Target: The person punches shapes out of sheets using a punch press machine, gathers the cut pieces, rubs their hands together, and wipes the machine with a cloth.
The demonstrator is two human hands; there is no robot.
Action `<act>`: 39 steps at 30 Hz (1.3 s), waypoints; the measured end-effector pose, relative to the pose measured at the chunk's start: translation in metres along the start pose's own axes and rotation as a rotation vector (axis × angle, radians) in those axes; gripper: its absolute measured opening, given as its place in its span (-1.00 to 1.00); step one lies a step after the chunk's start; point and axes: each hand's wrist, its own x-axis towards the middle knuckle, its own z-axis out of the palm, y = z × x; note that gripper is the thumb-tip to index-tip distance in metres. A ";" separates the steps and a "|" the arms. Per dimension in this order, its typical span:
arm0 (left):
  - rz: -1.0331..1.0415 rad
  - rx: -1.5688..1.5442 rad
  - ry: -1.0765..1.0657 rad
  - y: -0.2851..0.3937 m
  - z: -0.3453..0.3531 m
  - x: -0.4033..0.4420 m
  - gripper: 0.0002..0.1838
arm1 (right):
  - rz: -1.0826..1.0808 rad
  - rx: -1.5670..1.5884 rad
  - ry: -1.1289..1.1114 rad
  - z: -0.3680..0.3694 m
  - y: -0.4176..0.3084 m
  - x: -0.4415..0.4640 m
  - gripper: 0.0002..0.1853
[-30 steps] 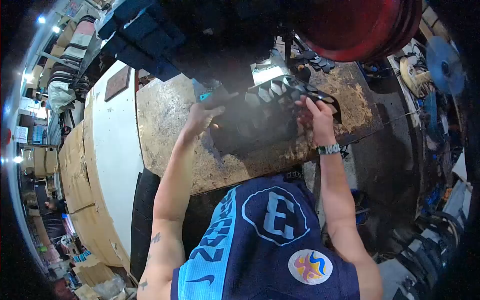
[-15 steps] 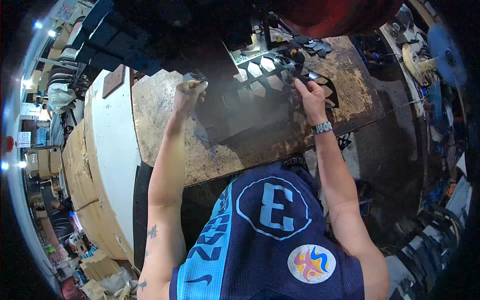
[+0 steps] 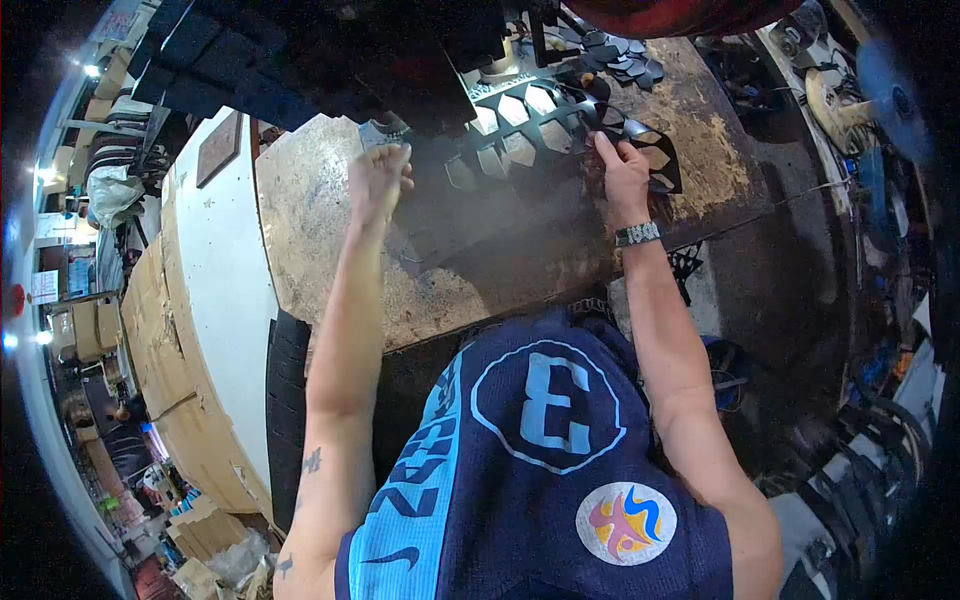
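A dark sheet (image 3: pixel 655 150) with rows of pointed cut-out holes lies across the worktable, partly in the shadow of the machine above. My right hand (image 3: pixel 625 180), with a metal-banded watch on its wrist, pinches the near edge of this sheet between thumb and fingers. To the left, my left hand (image 3: pixel 380 183) is raised over the table with its fingers curled closed. Just beyond its knuckles shows a small greyish piece (image 3: pixel 383 132); whether the fingers grip it I cannot tell.
A dark machine head (image 3: pixel 330 60) overhangs the table's far side. Several loose black cut pieces (image 3: pixel 625 62) are heaped at the back right. The worn wooden worktable (image 3: pixel 330 240) adjoins a white board (image 3: pixel 222 240) at left. A blue fan (image 3: pixel 893 100) stands far right.
The overhead view has tilted slightly, so the sheet's holes show more plainly. My left hand has shifted a little, and the greyish piece beyond it is now more exposed. My right hand keeps its pinch.
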 end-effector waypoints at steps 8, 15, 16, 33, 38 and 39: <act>0.400 0.342 0.248 -0.014 0.042 -0.084 -0.52 | 0.007 0.105 -0.036 0.006 -0.015 -0.011 -0.75; 0.433 0.305 0.264 -0.020 0.041 -0.084 -0.51 | 0.154 -0.020 -0.039 -0.001 -0.038 -0.040 -0.68; 0.411 0.287 0.264 -0.021 0.042 -0.083 -0.51 | 0.021 -0.113 0.039 -0.003 -0.030 -0.041 -0.66; 0.396 0.225 0.285 -0.022 0.042 -0.085 -0.51 | -0.287 0.764 -0.533 0.059 -0.086 0.020 -0.78; 0.451 0.253 0.305 -0.024 0.043 -0.083 -0.53 | -0.273 0.480 -0.218 0.076 -0.086 0.022 -0.57; 0.449 0.253 0.295 -0.024 0.043 -0.084 -0.53 | -0.268 0.476 -0.209 0.077 -0.083 0.020 -0.57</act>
